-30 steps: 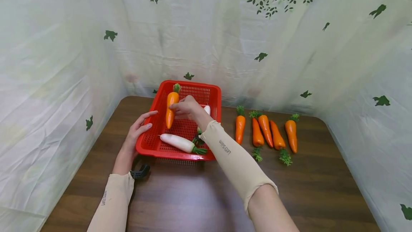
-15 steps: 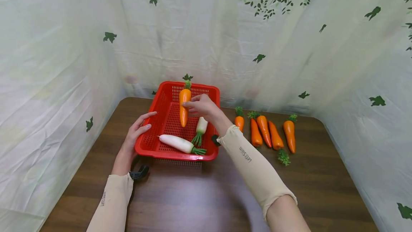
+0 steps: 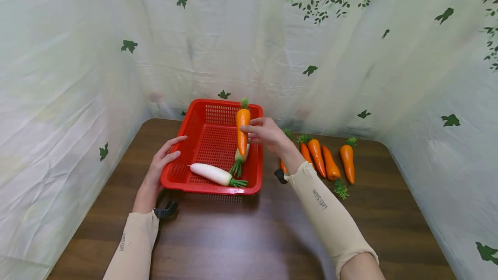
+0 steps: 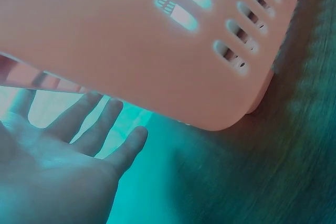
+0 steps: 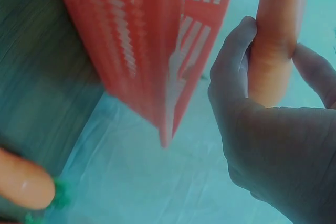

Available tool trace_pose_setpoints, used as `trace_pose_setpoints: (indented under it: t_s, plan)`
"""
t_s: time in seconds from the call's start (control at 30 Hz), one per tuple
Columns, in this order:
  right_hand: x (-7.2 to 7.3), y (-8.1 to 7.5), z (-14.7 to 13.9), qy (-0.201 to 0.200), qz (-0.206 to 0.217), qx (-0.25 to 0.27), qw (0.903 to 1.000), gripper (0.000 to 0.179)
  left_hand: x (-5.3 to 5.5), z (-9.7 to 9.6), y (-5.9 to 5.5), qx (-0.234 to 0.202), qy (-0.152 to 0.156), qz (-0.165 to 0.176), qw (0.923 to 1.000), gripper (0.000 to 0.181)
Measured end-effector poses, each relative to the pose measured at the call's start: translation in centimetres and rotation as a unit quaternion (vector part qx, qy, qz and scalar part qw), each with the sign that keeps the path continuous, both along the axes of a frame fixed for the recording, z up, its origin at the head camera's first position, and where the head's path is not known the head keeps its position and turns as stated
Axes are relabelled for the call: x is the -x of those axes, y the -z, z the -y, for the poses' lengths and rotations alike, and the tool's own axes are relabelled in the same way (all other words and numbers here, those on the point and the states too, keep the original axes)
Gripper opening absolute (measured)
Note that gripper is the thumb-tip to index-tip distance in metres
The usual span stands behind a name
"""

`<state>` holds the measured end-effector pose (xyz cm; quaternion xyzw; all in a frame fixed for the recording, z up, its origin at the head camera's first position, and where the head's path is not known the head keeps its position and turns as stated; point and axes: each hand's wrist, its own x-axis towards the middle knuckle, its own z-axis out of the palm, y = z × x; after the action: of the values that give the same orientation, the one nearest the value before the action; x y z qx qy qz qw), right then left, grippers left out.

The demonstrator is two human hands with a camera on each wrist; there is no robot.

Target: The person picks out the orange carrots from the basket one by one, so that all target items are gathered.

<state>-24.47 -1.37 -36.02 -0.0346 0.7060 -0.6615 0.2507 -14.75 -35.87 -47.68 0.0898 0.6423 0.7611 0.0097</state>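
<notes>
A red perforated basket (image 3: 210, 190) stands on the table with two white radishes inside. One radish (image 3: 210, 173) lies along the front; the other, a shorter-looking radish (image 3: 238, 159), is at the right side, partly behind a carrot. My right hand (image 3: 269, 134) pinches that orange carrot (image 3: 243, 120) between thumb and fingers, over the basket's right part, its leafy top toward the back. At the basket's left wall, my left hand (image 3: 158, 161) has its fingers spread and fairly straight, thumb and forefinger at the rim. In the left wrist view, the fingertips (image 4: 116, 104) sit right by the rim.
Several more carrots lie on the brown table (image 3: 218, 241) right of the basket, among them one carrot (image 3: 347, 163) farthest right. My right forearm partly hides the nearer ones. A pale leaf-patterned cloth (image 3: 249, 46) hangs behind and at both sides.
My right hand has carried the carrot rightward across the basket, from its left half to its right side. The radish at the right has come into view. My left hand stays at the rim.
</notes>
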Motion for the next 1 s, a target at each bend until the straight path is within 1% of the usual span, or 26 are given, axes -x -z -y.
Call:
trace_pose_setpoints:
  t_s: [0.17, 0.27, 0.53, 0.73, 0.9, 1.0]
  plan:
    - [-0.2, 0.4, -2.4, 0.023, -0.011, 0.001, 0.9997, 0.064, 0.0, 0.0, 0.1, 0.005, 0.004, -0.004, 1.0, 0.052]
    - [-0.4, 0.6, -3.9, 0.033, -0.014, -0.001, 0.9994, 0.065, 0.0, -0.1, 0.1, 0.004, 0.005, -0.002, 1.0, 0.051]
    - [-0.7, 1.6, -7.8, 0.072, -0.02, -0.037, 0.9965, 0.062, -0.1, 0.0, 0.1, 0.012, -0.005, 0.007, 0.9999, 0.052]
    - [-0.9, 2.3, -10.3, 0.084, -0.033, -0.052, 0.9945, 0.064, -0.4, 0.2, 0.1, 0.018, -0.012, 0.013, 0.9997, 0.053]
    - [-0.7, 3.2, -13.9, 0.095, -0.032, -0.07, 0.9925, 0.07, -0.3, 0.0, 0.2, 0.021, -0.009, 0.007, 0.9997, 0.054]
    - [-0.8, 3.8, -16.4, 0.11, -0.032, -0.079, 0.9902, 0.072, -0.1, -0.1, 0.3, 0.02, -0.006, 0.003, 0.9998, 0.054]
